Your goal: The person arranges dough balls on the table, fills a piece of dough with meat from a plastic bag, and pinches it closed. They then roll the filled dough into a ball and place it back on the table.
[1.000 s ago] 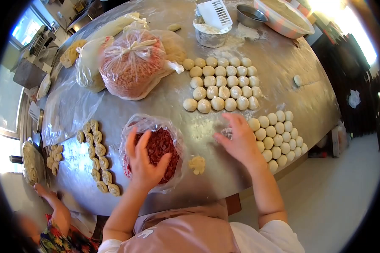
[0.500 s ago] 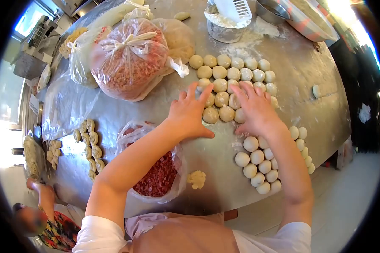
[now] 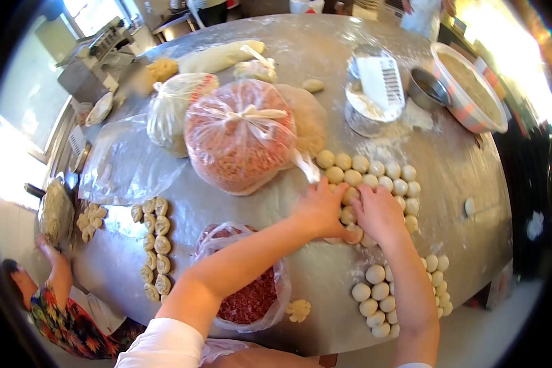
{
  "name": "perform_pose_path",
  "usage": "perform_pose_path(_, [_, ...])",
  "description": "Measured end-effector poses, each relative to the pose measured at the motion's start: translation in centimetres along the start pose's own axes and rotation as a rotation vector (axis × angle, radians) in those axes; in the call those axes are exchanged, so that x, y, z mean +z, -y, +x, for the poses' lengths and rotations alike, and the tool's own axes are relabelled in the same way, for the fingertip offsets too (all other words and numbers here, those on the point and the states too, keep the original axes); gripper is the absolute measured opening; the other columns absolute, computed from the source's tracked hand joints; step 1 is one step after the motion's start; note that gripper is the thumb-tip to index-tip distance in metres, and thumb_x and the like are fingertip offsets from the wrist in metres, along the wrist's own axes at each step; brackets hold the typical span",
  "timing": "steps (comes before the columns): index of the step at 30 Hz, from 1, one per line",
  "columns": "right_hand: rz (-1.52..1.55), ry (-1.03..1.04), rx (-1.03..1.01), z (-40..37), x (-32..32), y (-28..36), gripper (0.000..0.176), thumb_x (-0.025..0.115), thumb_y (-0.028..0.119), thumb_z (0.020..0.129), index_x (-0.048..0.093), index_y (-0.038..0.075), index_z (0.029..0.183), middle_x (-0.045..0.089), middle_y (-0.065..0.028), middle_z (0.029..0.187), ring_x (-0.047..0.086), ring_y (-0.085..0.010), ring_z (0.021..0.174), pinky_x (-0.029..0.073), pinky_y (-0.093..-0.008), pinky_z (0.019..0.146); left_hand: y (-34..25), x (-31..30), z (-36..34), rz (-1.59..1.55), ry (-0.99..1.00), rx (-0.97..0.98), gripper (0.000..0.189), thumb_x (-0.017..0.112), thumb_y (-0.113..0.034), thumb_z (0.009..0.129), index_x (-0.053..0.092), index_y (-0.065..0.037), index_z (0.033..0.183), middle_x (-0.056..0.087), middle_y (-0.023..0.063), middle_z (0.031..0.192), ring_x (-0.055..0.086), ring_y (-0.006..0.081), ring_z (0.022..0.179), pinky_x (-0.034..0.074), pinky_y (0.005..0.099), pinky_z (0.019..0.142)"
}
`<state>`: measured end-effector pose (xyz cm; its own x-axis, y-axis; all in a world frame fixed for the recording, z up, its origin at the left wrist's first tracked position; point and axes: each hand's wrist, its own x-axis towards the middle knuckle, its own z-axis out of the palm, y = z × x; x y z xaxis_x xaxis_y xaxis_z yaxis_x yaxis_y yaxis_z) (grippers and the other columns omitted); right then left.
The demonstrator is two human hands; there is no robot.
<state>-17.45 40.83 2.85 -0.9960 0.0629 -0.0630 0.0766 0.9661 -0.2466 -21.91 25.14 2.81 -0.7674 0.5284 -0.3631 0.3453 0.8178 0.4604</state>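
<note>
Rows of round dough balls (image 3: 385, 183) lie close together on the metal table. My left hand (image 3: 321, 211) reaches over the left edge of this group, its fingers curved round several balls and its thumb (image 3: 352, 233) low on the near side. Close beside it, my right hand (image 3: 380, 213) bends its fingers over the neighbouring balls. A few balls show between the hands; others are hidden under them. Nearer to me, a second group of paler dough balls (image 3: 369, 308) lies partly behind my right forearm.
Bags of pinkish filling (image 3: 239, 144) and dark red chopped filling (image 3: 248, 303) stand to the left. Shaped dough pieces (image 3: 162, 245) lie farther left, near a person (image 3: 55, 306). A flour tub (image 3: 365, 113), metal bowl (image 3: 428, 89) and large basin (image 3: 469, 86) stand behind.
My hands have drawn closer together, and their fingers have curled more round the dough balls. The camera view has tilted up, showing more of the table's far side.
</note>
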Motion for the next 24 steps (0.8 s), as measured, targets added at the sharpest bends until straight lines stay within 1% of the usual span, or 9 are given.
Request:
perform_pose_path(3, [-0.030,0.077,0.103,0.7,0.0,1.3,0.038,0.054,0.040,0.095,0.059,0.008,0.114,0.062,-0.0210,0.103,0.065,-0.0393,0.089,0.052,-0.0489,0.075,-0.2,0.6,0.3,-0.052,-0.019,-0.022,0.119,0.088,-0.056,0.051,0.033,-0.013,0.147,0.037,0.0258,0.135,0.044,0.0468,0.124,0.042,0.0482,0.103])
perform_pose_path(5, [-0.064,0.148,0.175,0.9,-0.2,2.2,0.039,0.053,0.040,0.096,0.058,0.008,0.116,0.061,-0.0228,0.104,0.065,-0.0396,0.090,0.052,-0.0494,0.075,-0.2,0.6,0.6,-0.115,-0.022,-0.049,0.117,0.089,-0.054,0.050,0.034,-0.012,0.145,0.038,0.0259,0.135,0.044,0.0477,0.123,0.043,0.0487,0.102])
perform_pose_path(6, [-0.051,0.151,0.176,1.1,0.3,2.0,0.039,0.052,0.039,0.096,0.056,0.007,0.118,0.060,-0.0255,0.106,0.064,-0.0409,0.090,0.051,-0.0513,0.076,-0.2,0.8,0.6,-0.147,-0.015,-0.054,0.116,0.089,-0.052,0.050,0.035,-0.012,0.144,0.038,0.0259,0.134,0.045,0.0482,0.123,0.043,0.0489,0.102])
perform_pose_path(9, [-0.056,0.065,0.180,1.0,0.8,2.2,0.038,0.053,0.038,0.096,0.056,0.007,0.116,0.061,-0.0268,0.102,0.064,-0.0421,0.087,0.052,-0.0507,0.075,0.4,2.1,0.7,-0.247,-0.098,-0.019,0.113,0.090,-0.050,0.050,0.037,-0.012,0.141,0.038,0.0266,0.134,0.045,0.0495,0.122,0.043,0.0497,0.102])
perform_pose_path(12, [0.007,0.045,0.116,0.0,0.3,2.4,0.039,0.058,0.036,0.092,0.056,0.006,0.117,0.059,-0.0261,0.106,0.063,-0.0407,0.090,0.051,-0.0495,0.078,0.4,2.7,0.0,-0.266,-0.117,-0.025,0.109,0.089,-0.049,0.052,0.038,-0.010,0.139,0.039,0.0276,0.131,0.046,0.0502,0.118,0.044,0.0502,0.101])
perform_pose_path(15, [0.100,0.011,0.009,-0.6,0.9,1.2,0.039,0.063,0.034,0.089,0.057,0.007,0.116,0.060,-0.0228,0.104,0.063,-0.0395,0.090,0.051,-0.0469,0.077,0.8,3.4,-1.2,-0.315,-0.189,0.033,0.103,0.088,-0.049,0.055,0.040,-0.007,0.136,0.040,0.0287,0.126,0.048,0.0502,0.113,0.045,0.0510,0.097])
perform_pose_path(18, [0.191,0.044,-0.060,-1.0,0.7,0.9,0.039,0.067,0.032,0.087,0.058,0.007,0.116,0.062,-0.0188,0.103,0.063,-0.0389,0.088,0.051,-0.0458,0.076,0.8,3.7,-2.7,-0.311,-0.211,0.027,0.089,0.086,-0.045,0.060,0.041,-0.008,0.128,0.038,0.0298,0.127,0.047,0.0507,0.114,0.047,0.0524,0.094])
perform_pose_path(21, [0.204,0.076,-0.127,-1.3,0.5,1.3,0.040,0.070,0.032,0.085,0.058,0.008,0.115,0.063,-0.0158,0.101,0.061,-0.0386,0.095,0.050,-0.0456,0.080,1.5,4.6,-3.8,-0.348,-0.235,0.001,0.089,0.084,-0.049,0.062,0.040,-0.008,0.128,0.039,0.0281,0.127,0.048,0.0484,0.115,0.047,0.0523,0.093])
perform_pose_path(24, [-0.046,-0.031,-0.215,-1.4,1.5,1.7,0.041,0.069,0.031,0.085,0.058,0.009,0.117,0.062,-0.0155,0.104,0.058,-0.0379,0.104,0.048,-0.0467,0.088,1.9,4.3,-4.3,-0.209,-0.264,-0.012,0.095,0.083,-0.055,0.064,0.040,-0.010,0.136,0.043,0.0255,0.124,0.048,0.0475,0.113,0.045,0.0544,0.092])
